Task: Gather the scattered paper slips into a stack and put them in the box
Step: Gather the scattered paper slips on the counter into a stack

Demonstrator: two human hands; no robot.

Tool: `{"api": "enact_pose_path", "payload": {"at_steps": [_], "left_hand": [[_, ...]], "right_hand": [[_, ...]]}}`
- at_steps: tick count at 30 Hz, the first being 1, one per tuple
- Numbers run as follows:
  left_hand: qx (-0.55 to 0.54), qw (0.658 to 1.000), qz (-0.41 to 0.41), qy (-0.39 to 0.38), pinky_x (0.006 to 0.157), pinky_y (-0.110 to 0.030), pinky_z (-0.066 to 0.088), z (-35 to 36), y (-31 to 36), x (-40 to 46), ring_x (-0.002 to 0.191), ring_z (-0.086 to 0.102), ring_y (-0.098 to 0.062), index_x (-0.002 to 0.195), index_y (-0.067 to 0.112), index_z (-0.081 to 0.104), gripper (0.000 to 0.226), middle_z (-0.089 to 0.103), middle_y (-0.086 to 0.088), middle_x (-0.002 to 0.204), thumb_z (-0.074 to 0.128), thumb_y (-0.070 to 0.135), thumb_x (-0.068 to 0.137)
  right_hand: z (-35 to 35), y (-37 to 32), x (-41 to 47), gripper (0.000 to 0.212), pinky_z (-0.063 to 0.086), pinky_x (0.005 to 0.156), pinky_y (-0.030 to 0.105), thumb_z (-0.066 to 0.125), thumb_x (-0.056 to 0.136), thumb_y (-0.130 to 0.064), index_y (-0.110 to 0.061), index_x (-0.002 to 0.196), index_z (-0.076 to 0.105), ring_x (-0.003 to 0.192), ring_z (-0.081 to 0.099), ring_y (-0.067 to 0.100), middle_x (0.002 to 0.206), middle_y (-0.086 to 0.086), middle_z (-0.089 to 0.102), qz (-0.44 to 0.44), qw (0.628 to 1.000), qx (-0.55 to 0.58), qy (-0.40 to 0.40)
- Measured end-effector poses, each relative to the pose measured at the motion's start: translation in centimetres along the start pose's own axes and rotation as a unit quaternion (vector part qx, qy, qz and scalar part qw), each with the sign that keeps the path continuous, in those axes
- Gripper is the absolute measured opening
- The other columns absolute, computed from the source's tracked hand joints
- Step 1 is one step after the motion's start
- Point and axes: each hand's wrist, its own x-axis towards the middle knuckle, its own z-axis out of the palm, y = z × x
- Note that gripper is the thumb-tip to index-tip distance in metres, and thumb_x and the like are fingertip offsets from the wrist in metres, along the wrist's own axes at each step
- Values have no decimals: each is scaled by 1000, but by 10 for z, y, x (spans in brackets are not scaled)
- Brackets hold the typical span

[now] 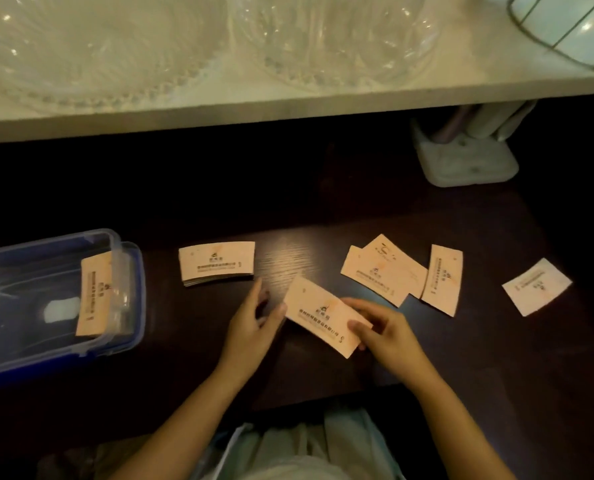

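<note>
Between both hands I hold a small bunch of pale orange paper slips (pixel 319 315), tilted over the dark table. My left hand (pixel 254 327) pinches its left end and my right hand (pixel 382 332) grips its right end. A neat stack of slips (pixel 217 263) lies just behind my left hand. Loose slips lie to the right: two overlapping (pixel 383 271), one upright (pixel 442 278) and one apart at the far right (pixel 537 286). At the left stands the clear box with a blue rim (pixel 129 296), with slips (pixel 94 294) leaning against its right wall.
A pale shelf edge (pixel 288 109) runs across above the table, carrying clear glass bowls (pixel 333 39). A white holder (pixel 466 161) stands at the back right under the shelf. The table's front edge lies near my lap.
</note>
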Motion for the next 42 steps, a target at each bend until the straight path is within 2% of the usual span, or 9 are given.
{"api": "enact_pose_path", "payload": {"at_steps": [4,9,13,19,25,33,36,39,42], "left_hand": [[-98,989,-80,-72,57,-20,56,21,34,11,75,69,-8,112,5,60,26,71,-2,86,55,11,87],[-184,977,-110,-16,61,-21,56,19,36,13,84,69,-12,99,16,63,17,72,-4,90,51,12,90],[-219,965,-144,23,72,-30,55,15,28,15,96,64,-20,108,12,58,21,68,-9,102,44,11,93],[-232,958,-159,52,72,-31,54,15,27,22,95,64,-19,103,18,59,18,68,-7,101,46,13,92],[-238,959,-150,26,71,-29,55,29,44,31,93,66,-19,98,18,60,16,68,-8,101,47,12,91],[-192,970,-111,-96,64,-23,57,75,67,35,87,70,-15,101,17,61,20,76,-2,88,54,5,86],[-196,970,-118,-75,65,-23,58,81,69,43,91,68,-18,113,8,56,28,71,-9,99,53,2,86],[-209,967,-134,-57,66,-23,58,82,70,51,92,68,-18,116,8,55,31,70,-10,101,54,3,86],[-222,962,-149,-49,67,-25,58,87,70,56,92,68,-19,115,9,55,31,70,-11,101,55,2,85]], "right_hand": [[-17,-11,2,38,52,67,13,61,84,-3,-34,107,63,85,63,-5,92,-14,67,-19,999,-9,-25],[-51,5,25,53,39,98,38,67,81,-27,-18,130,48,116,44,22,127,7,52,15,953,-236,192],[-57,23,44,71,35,99,46,67,76,-43,-15,134,36,126,29,31,140,11,38,44,879,-447,162],[-60,33,49,60,24,92,43,65,75,-47,-12,122,52,115,39,28,124,10,53,-31,844,-506,174],[-67,20,31,65,33,96,38,74,69,-41,-13,124,54,112,47,24,117,5,56,-129,917,-340,164],[-65,17,19,66,37,98,41,70,70,-43,-16,127,51,114,45,21,120,4,53,-153,909,-368,120],[-76,25,18,69,35,97,38,67,71,-50,-19,130,47,114,44,19,122,2,52,-98,927,-304,197],[-96,37,21,75,37,94,47,69,71,-50,-13,131,44,116,43,27,125,11,51,61,895,-259,358],[-103,47,23,81,38,93,51,68,69,-57,-11,130,42,118,40,31,128,14,48,191,861,-304,361]]}}
